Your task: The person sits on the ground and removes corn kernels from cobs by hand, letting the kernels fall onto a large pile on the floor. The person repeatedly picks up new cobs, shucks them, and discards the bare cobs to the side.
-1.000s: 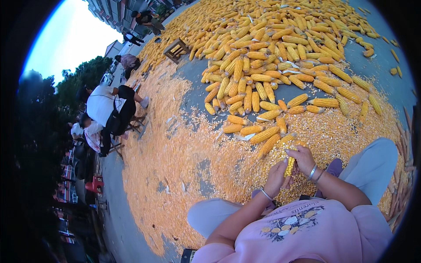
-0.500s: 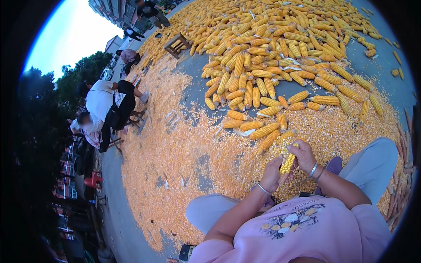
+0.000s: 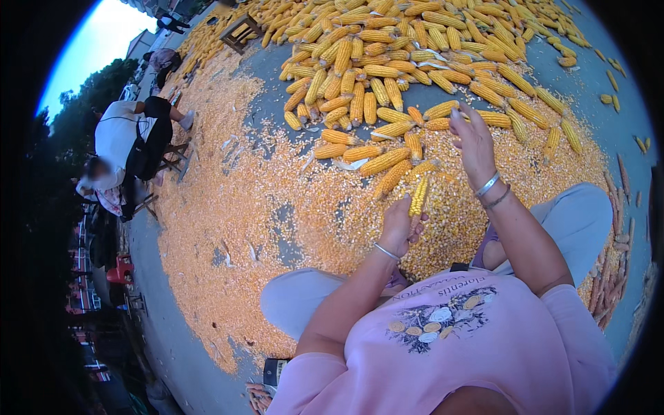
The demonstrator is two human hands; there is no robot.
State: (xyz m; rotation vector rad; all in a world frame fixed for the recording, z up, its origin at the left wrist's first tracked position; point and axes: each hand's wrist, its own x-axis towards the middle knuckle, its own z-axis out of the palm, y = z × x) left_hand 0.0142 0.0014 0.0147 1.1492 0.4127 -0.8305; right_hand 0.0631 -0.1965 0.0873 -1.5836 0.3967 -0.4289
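Observation:
My left hand point(image 3: 399, 227) is wrapped round the lower end of a yellow corn cob point(image 3: 419, 198), which points up and away from me. Apart from it, my right hand point(image 3: 474, 146) is raised to the right with its fingers stretched out, and I see nothing in it. Whole ears of corn point(image 3: 387, 160) lie just beyond my left hand, at the near edge of a big heap point(image 3: 387, 69). Loose kernels point(image 3: 443, 252) cover the ground beneath both hands and between my legs.
Stripped cobs point(image 3: 609, 287) lie in a row at the right, and a few more point(image 3: 259, 399) at the lower left. A wooden stool point(image 3: 241, 33) stands by the heap. To the left a person in white point(image 3: 117, 135) sits bent over. A red object point(image 3: 120, 270) stands farther left.
My right hand has let go of the corn cob and moved up and away, its fingers opening. The left hand still holds the cob. The whole view has shifted slightly.

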